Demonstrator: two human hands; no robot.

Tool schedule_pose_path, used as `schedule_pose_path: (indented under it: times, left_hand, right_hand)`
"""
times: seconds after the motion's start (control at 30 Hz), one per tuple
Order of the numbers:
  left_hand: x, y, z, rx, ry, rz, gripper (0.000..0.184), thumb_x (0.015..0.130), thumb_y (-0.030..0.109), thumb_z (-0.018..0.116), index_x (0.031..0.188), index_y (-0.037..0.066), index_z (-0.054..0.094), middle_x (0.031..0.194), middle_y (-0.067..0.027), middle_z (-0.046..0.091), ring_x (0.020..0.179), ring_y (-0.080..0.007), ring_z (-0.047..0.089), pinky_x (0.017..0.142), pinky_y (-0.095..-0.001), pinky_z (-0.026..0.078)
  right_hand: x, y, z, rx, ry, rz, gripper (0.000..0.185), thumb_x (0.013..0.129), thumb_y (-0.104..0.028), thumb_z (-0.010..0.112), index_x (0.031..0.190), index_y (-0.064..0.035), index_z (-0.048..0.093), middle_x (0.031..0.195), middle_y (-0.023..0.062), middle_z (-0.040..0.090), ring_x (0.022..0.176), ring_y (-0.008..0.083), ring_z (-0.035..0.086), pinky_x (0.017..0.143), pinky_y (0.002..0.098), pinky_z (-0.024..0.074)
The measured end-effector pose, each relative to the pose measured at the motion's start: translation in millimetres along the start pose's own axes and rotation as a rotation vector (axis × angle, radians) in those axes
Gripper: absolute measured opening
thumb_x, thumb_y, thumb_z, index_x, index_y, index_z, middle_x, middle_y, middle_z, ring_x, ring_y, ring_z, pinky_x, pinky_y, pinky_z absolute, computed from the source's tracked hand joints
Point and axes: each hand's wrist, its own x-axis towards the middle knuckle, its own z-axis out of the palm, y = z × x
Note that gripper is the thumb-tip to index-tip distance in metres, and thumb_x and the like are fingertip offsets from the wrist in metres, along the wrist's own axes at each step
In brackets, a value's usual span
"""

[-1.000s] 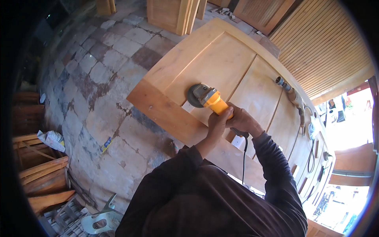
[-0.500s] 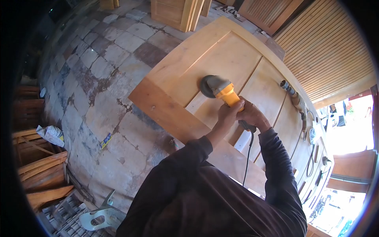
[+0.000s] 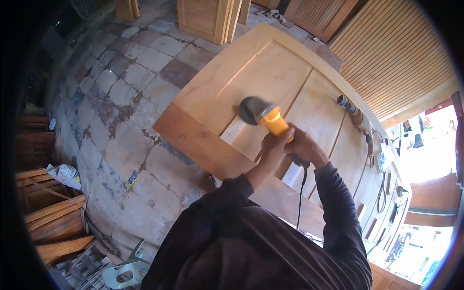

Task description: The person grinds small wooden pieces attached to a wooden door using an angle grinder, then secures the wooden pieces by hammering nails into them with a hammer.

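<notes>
Both my hands are wrapped round a yellow angle grinder (image 3: 277, 124) with a dark round disc (image 3: 249, 110). My left hand (image 3: 273, 145) is closed on the body's rear part; my right hand (image 3: 308, 149) closes round the back end, where the black cord (image 3: 302, 188) comes out. The disc is at the recessed panel of a wooden door (image 3: 193, 96) lying flat in front of me. Blur hides whether it touches the wood. A pale strip (image 3: 233, 130) shows in the groove beside the grinder.
Another power tool (image 3: 358, 118) lies on the door's far right part, with cables beyond it. A slatted panel (image 3: 396, 63) stands behind. Wood pieces (image 3: 55, 212) are stacked at the left, near a pale plastic chair (image 3: 126, 274). Worn tiles (image 3: 125, 140) cover the floor.
The view has shifted slightly, so the door sits a little lower and further left. Both hands keep hold of the grinder, whose disc stays over nearly the same part of the panel.
</notes>
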Motion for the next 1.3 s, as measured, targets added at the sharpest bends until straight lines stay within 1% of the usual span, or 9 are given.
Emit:
schedule_pose_path:
  times: [0.1, 0.2, 0.33, 0.53, 0.63, 0.73, 0.97, 1.07, 1.3]
  left_hand:
    - [-41, 2, -15, -0.107, 0.051, -0.052, 0.043, 0.098, 0.032, 0.077, 0.120, -0.004, 0.068, 0.108, -0.0081, 0.073, 0.098, -0.0142, 0.071, 0.085, -0.0294, 0.056]
    - [-68, 6, -29, -0.154, 0.094, -0.067, 0.042, 0.100, 0.030, 0.075, 0.123, -0.004, 0.066, 0.110, -0.0073, 0.071, 0.100, -0.0134, 0.069, 0.087, -0.0292, 0.056]
    - [-72, 3, -32, -0.185, 0.146, -0.072, 0.043, 0.100, 0.030, 0.075, 0.125, -0.005, 0.065, 0.111, -0.0074, 0.070, 0.100, -0.0131, 0.068, 0.087, -0.0287, 0.055]
    - [-53, 3, -28, -0.170, 0.118, -0.081, 0.045, 0.099, 0.031, 0.076, 0.124, -0.005, 0.065, 0.111, -0.0066, 0.069, 0.100, -0.0124, 0.068, 0.086, -0.0283, 0.055]
    - [-28, -3, -25, -0.190, 0.091, -0.111, 0.045, 0.098, 0.031, 0.077, 0.123, -0.004, 0.066, 0.111, -0.0065, 0.069, 0.100, -0.0123, 0.068, 0.085, -0.0275, 0.055]
    - [-9, -1, -23, -0.189, 0.059, -0.120, 0.045, 0.097, 0.032, 0.078, 0.121, -0.004, 0.067, 0.110, -0.0075, 0.071, 0.098, -0.0127, 0.070, 0.082, -0.0275, 0.056]
    - [33, -7, -2, -0.114, -0.024, -0.175, 0.049, 0.094, 0.036, 0.079, 0.117, -0.005, 0.069, 0.105, -0.0100, 0.074, 0.091, -0.0153, 0.072, 0.080, -0.0293, 0.059]
    - [28, -4, -1, -0.086, -0.059, -0.147, 0.046, 0.095, 0.036, 0.078, 0.117, -0.004, 0.067, 0.101, -0.0072, 0.070, 0.086, -0.0145, 0.070, 0.074, -0.0290, 0.056]
    - [-45, 3, -20, -0.189, 0.082, -0.101, 0.040, 0.098, 0.031, 0.077, 0.120, -0.002, 0.068, 0.106, -0.0065, 0.073, 0.096, -0.0119, 0.071, 0.084, -0.0283, 0.057]
  right_hand:
    - [-22, -22, 19, -0.088, -0.049, -0.050, 0.064, 0.082, -0.028, 0.086, 0.136, -0.0069, 0.059, 0.107, 0.0190, 0.075, 0.101, 0.0315, 0.075, 0.089, 0.0400, 0.0573]
    - [-34, -37, 32, -0.057, -0.172, 0.016, 0.074, 0.078, -0.021, 0.088, 0.144, -0.0076, 0.056, 0.110, 0.0154, 0.075, 0.103, 0.0229, 0.074, 0.091, 0.0372, 0.0569]
    - [-33, -49, 37, -0.092, -0.211, 0.004, 0.061, 0.082, -0.026, 0.084, 0.133, -0.0056, 0.057, 0.104, 0.0213, 0.076, 0.100, 0.0385, 0.075, 0.088, 0.0428, 0.0579]
    - [-21, -44, 31, -0.185, -0.152, 0.019, 0.065, 0.080, -0.028, 0.085, 0.136, -0.0061, 0.058, 0.105, 0.0212, 0.077, 0.102, 0.0385, 0.075, 0.090, 0.0430, 0.0581]
    - [-4, -21, 28, -0.157, -0.099, 0.053, 0.066, 0.078, -0.021, 0.088, 0.136, -0.0093, 0.059, 0.108, 0.0145, 0.076, 0.100, 0.0287, 0.075, 0.088, 0.0401, 0.0582]
    - [9, -15, 21, -0.140, -0.063, 0.017, 0.065, 0.079, -0.027, 0.087, 0.135, -0.0073, 0.060, 0.112, 0.0197, 0.077, 0.103, 0.0338, 0.076, 0.092, 0.0409, 0.0579]
    - [22, 6, -1, 0.018, 0.049, 0.080, 0.059, 0.079, -0.024, 0.087, 0.129, -0.0043, 0.064, 0.105, 0.0141, 0.076, 0.100, 0.0259, 0.074, 0.089, 0.0384, 0.0577]
    - [17, 10, -2, -0.041, 0.072, 0.047, 0.059, 0.080, -0.025, 0.087, 0.129, -0.0045, 0.063, 0.106, 0.0143, 0.076, 0.099, 0.0262, 0.074, 0.089, 0.0386, 0.0574]
    - [-25, -40, 23, -0.126, -0.101, 0.018, 0.069, 0.080, -0.025, 0.087, 0.139, -0.0052, 0.057, 0.109, 0.0199, 0.076, 0.104, 0.0326, 0.075, 0.091, 0.0402, 0.0570]
